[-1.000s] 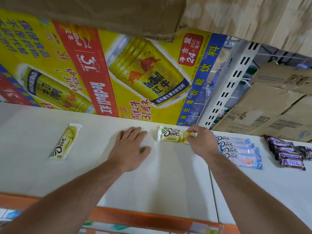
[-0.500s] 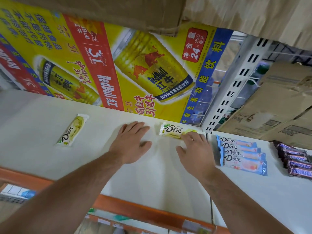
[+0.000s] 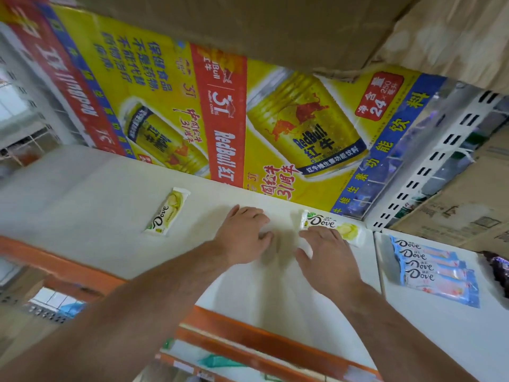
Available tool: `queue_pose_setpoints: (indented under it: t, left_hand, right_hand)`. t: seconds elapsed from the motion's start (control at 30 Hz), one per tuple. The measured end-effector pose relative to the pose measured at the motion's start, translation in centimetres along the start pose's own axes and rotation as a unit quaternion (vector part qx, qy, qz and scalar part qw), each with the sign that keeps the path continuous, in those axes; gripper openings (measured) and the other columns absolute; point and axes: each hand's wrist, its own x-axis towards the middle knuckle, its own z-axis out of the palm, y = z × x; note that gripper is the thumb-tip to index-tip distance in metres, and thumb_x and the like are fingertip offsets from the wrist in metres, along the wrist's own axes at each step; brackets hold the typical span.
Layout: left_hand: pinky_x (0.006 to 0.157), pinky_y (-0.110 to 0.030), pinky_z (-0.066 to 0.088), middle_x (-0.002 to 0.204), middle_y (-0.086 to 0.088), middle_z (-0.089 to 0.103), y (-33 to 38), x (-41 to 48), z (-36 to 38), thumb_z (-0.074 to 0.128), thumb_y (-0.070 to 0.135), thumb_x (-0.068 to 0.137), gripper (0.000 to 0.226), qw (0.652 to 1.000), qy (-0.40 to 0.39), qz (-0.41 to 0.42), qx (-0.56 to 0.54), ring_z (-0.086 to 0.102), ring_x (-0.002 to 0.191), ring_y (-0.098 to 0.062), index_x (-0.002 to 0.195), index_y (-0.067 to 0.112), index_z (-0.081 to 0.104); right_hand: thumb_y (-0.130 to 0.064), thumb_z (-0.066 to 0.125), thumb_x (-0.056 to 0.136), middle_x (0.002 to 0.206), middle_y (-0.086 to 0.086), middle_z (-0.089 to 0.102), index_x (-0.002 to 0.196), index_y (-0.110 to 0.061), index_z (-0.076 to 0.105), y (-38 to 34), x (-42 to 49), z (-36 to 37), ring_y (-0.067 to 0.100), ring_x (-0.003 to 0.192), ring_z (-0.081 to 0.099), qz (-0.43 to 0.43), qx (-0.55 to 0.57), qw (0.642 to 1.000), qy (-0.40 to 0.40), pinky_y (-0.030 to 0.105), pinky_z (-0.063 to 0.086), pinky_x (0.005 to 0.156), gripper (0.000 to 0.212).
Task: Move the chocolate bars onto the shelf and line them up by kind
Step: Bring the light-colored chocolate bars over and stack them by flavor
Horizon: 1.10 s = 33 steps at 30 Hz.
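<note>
White shelf (image 3: 82,194), orange rail (image 3: 68,264) along its near edge.

Far left: left yellow Dove bar (image 3: 166,213), flat on the shelf, slanted, alone, well apart from both hands.

Behind, standing along the back of the shelf: Red Bull carton (image 3: 275,119), print sideways.

Middle: left hand (image 3: 242,235), palm down on bare shelf, grip loosely spread, holding nothing.

Just right of it, small gap between: right hand (image 3: 327,260), palm down, grip spread, fingertips (image 3: 319,234) lying on the near edge of the right yellow Dove bar (image 3: 334,226). Bar flat, close to the foot of the carton, logo end toward the left hand.

Past a seam in the shelf, on the next panel: blue Dove bars (image 3: 438,271), four, overlapped in a neat row, logos all at the same end.

Far right, cut by the frame edge: dark-wrapped bars (image 3: 500,271), blurred, count unclear.

Above these: white slotted upright (image 3: 429,172), cardboard boxes (image 3: 468,210).
</note>
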Motion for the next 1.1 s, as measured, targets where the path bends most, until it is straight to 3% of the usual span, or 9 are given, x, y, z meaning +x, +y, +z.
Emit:
queue_pose_setpoints:
  t: [0.13,0.37,0.5,0.67,0.77,0.87,0.93,1.0,1.1]
  left_hand:
    - [0.113,-0.032,0.021,0.141,0.006,0.052,-5.4,-2.0,-3.0,0.045,0.045,0.087,0.046,0.998,0.053,-0.017,0.023,0.044,0.131,-0.016,0.127,0.026,0.059]
    - [0.101,-0.038,0.044,0.118,0.004,0.068,-16.7,-5.7,-6.9,0.037,0.052,0.077,0.053,0.992,0.099,-0.082,0.021,0.061,0.112,-0.021,0.109,0.024,0.068]
    - [0.102,-0.036,0.041,0.12,0.008,0.065,-21.1,-7.8,-8.3,0.043,0.046,0.085,0.043,0.99,0.075,-0.117,0.017,0.057,0.115,-0.019,0.116,0.025,0.065]
    - [0.107,-0.035,0.037,0.127,0.009,0.062,-23.8,-9.3,-8.5,0.049,0.038,0.088,0.038,0.988,0.062,-0.143,-0.013,0.053,0.122,-0.017,0.122,0.026,0.061]
    - [0.108,-0.035,0.036,0.129,0.008,0.061,-24.3,-9.3,-8.4,0.052,0.034,0.089,0.038,0.987,0.059,-0.146,-0.025,0.052,0.123,-0.017,0.124,0.025,0.06]
    - [0.108,-0.036,0.036,0.129,0.007,0.06,-24.1,-8.8,-8.3,0.05,0.035,0.088,0.04,0.989,0.054,-0.131,-0.035,0.051,0.124,-0.017,0.125,0.024,0.06]
    - [0.109,-0.037,0.036,0.129,0.006,0.06,-23.9,-8.2,-8.3,0.05,0.035,0.089,0.04,0.991,0.05,-0.117,-0.046,0.051,0.124,-0.018,0.126,0.023,0.06]
    - [0.109,-0.037,0.035,0.129,0.006,0.06,-23.3,-7.4,-8.2,0.052,0.033,0.091,0.038,0.992,0.049,-0.104,-0.056,0.05,0.124,-0.017,0.126,0.022,0.06]
    - [0.109,-0.033,0.035,0.128,0.005,0.061,-21.9,-6.1,-7.9,0.046,0.034,0.086,0.043,0.994,0.039,-0.081,-0.067,0.052,0.123,-0.017,0.124,0.021,0.061]
  right_hand:
    - [-0.034,0.058,0.089,0.124,0.0,0.063,0.121,-0.021,0.067,-5.7,1.9,1.2,0.027,0.119,0.054,-0.035,0.029,0.999,0.01,0.041,0.045,0.1,0.036]
    - [-0.035,0.049,0.096,0.135,-0.004,0.057,0.131,-0.026,0.059,-16.5,5.9,3.8,0.021,0.125,0.047,-0.111,0.031,0.993,-0.035,0.036,0.04,0.105,0.038]
    - [-0.032,0.045,0.097,0.139,-0.004,0.053,0.135,-0.029,0.054,-20.8,7.7,4.9,0.023,0.126,0.045,-0.142,0.022,0.988,-0.051,0.036,0.041,0.103,0.04]
    - [-0.027,0.046,0.097,0.164,0.001,0.009,0.151,-0.044,0.022,-23.8,9.0,5.3,0.028,0.147,0.014,-0.181,-0.036,0.977,-0.11,0.044,0.033,0.11,0.062]
    - [-0.028,0.05,0.095,0.165,-0.001,-0.007,0.151,-0.046,0.02,-24.2,9.8,5.5,0.03,0.151,-0.001,-0.2,-0.06,0.966,-0.152,0.05,0.024,0.115,0.066]
    - [-0.048,0.054,0.092,0.165,0.001,0.009,0.141,-0.034,0.04,-24.0,10.4,5.2,0.028,0.152,0.003,-0.191,-0.059,0.968,-0.152,0.049,0.022,0.116,0.053]
    - [-0.059,0.058,0.084,0.151,0.001,0.036,0.129,-0.026,0.049,-23.6,10.4,4.8,0.028,0.144,0.025,-0.17,-0.062,0.971,-0.156,0.045,0.03,0.109,0.056]
    - [-0.06,0.061,0.08,0.129,-0.002,0.049,0.123,-0.026,0.051,-22.9,9.9,4.3,0.024,0.125,0.042,-0.138,-0.047,0.976,-0.161,0.04,0.038,0.097,0.055]
    - [-0.052,0.065,0.082,0.119,-0.002,0.049,0.12,-0.025,0.051,-21.3,8.7,3.6,0.023,0.114,0.046,-0.089,-0.037,0.981,-0.167,0.037,0.04,0.089,0.049]
